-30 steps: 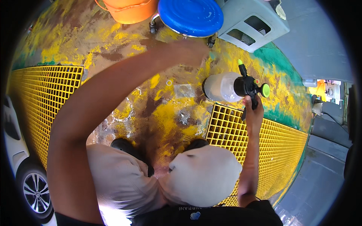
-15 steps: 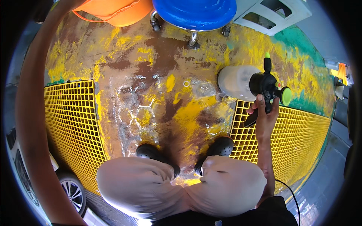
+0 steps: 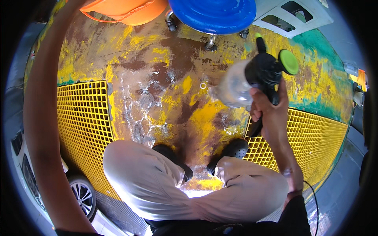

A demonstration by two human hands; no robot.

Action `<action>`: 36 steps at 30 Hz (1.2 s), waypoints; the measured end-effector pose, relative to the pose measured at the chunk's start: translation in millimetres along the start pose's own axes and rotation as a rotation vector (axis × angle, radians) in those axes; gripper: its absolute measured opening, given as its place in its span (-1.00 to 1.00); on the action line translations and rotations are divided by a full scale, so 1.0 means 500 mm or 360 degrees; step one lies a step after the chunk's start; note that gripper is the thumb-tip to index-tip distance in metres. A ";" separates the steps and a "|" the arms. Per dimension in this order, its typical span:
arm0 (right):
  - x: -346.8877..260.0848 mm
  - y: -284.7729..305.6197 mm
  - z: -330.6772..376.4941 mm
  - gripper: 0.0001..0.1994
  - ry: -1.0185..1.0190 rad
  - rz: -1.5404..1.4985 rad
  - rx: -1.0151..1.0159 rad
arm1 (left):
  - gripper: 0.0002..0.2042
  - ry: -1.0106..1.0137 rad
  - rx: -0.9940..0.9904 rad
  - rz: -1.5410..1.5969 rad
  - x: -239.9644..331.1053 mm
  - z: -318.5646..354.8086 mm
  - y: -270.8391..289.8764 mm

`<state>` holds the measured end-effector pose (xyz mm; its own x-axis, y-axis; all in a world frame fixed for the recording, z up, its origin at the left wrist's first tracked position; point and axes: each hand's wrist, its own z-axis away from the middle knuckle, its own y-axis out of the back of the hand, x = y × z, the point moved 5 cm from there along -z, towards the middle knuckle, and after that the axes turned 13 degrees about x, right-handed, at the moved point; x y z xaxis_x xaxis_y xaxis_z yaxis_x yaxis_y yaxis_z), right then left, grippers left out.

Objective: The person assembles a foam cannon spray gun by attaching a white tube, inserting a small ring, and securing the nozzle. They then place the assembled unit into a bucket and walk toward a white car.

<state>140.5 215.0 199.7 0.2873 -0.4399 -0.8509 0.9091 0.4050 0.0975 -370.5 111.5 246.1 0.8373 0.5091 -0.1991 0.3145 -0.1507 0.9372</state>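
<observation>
My right hand [image 3: 272,112] is closed around the black handle of a pump sprayer [image 3: 235,87]. The sprayer has a translucent bottle, a black head and a round lime-green knob [image 3: 289,62]. It is tilted, its bottle pointing left and slightly blurred by motion. A green-tipped nozzle [image 3: 260,41] sticks out from the head toward the far side. My left arm [image 3: 42,126] stretches up along the left edge, and its hand lies beyond the top of the picture.
A blue round stool [image 3: 212,15] on casters stands ahead, between an orange bucket [image 3: 134,13] and a white plastic step stool [image 3: 285,27]. Yellow floor gratings [image 3: 84,118] flank my black clogs [image 3: 236,149]. A car wheel [image 3: 83,196] shows at lower left. A small white ring [image 3: 203,85] lies on the floor.
My right hand has gone from fingertips at the sprayer's handle to a fuller grip. The sprayer has turned, its green knob swinging farther away from me. The whole view has shifted slightly.
</observation>
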 end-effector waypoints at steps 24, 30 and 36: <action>0.673 -0.098 0.143 -0.64 -0.1130 0.0616 -0.0370 | -0.38 0.0266 -0.0442 0.0742 -0.016 0.007 -0.063; 0.740 -0.088 0.138 -0.50 -0.0348 0.1394 -0.0592 | -0.37 0.0432 -0.0712 0.0631 -0.010 0.006 -0.046; 0.774 -0.081 0.140 -0.56 -0.0543 0.1498 -0.0776 | -0.43 0.0449 -0.0762 0.0792 -0.009 0.005 -0.048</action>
<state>236.1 -27.6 -97.7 0.9357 0.0416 -0.3503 0.0904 0.9316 0.3521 -380.8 110.7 223.8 0.6632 0.6849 0.3018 -0.3549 -0.0673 0.9325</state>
